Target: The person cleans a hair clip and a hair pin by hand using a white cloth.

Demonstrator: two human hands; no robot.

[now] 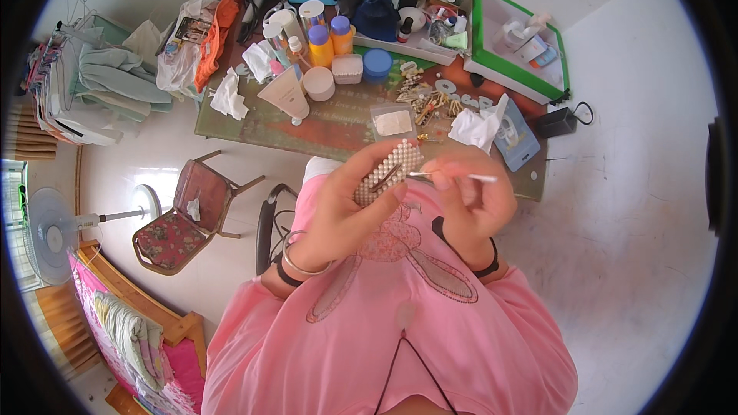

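Note:
My left hand (346, 202) holds a beaded piece (398, 161) made of rows of pearl-like beads, with dark thin hairpin-like strips lying on it. In my right hand (475, 202) a white cotton swab (483, 178) is pinched between thumb and fingers, one tip close to the beads. Both hands are above my lap, by the near edge of the desk (271, 129). Beyond them a small clear zip bag (394, 121) with a pale pad inside lies on the desk. Gold-coloured hair clips and jewellery (426, 101) are heaped behind it.
A crumpled white tissue (475, 127) and a blue pouch (515, 135) lie at the right. Farther back are a cream tube (285, 94), round jars (319, 83), bottles (320, 46) and a green-rimmed box (516, 83). A chair (202, 196) and a fan (55, 236) stand left.

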